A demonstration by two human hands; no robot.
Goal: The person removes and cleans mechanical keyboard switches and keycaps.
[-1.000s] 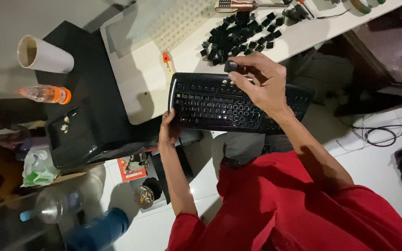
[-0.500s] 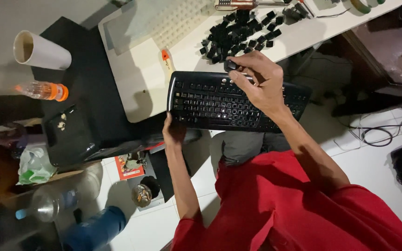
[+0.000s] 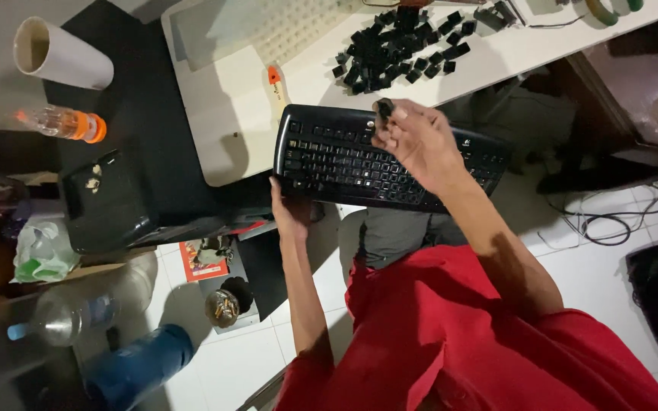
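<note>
We see the person's left hand (image 3: 292, 211) reaching up from below, forearm stretched straight and fingers curled under the near left corner of a black plastic computer keyboard (image 3: 329, 156), gripping its edge and holding it off the lap. The right hand (image 3: 419, 141) hovers above the middle of the keyboard, wrist bent, with thumb and fingertips pinched closed on a small black keycap (image 3: 384, 109) lifted clear of the key rows. The keyboard is curved along its far edge, matte, with rows of low squarish keys (some sockets look bare, though we cannot tell which). It sits tilted, its upper left corner overlapping the edge of the white desk (image 3: 230, 129).

On that smooth desk top a loose pile of black plastic keycaps (image 3: 401, 46) lies well beyond the keyboard, beside a pale flat board studded with a grid of small bumps (image 3: 283, 27). A slim white tool with an orange tip (image 3: 276, 82) lies just beside the keyboard's corner. To the left, a white paper cup (image 3: 59, 57) rests on its side.
</note>
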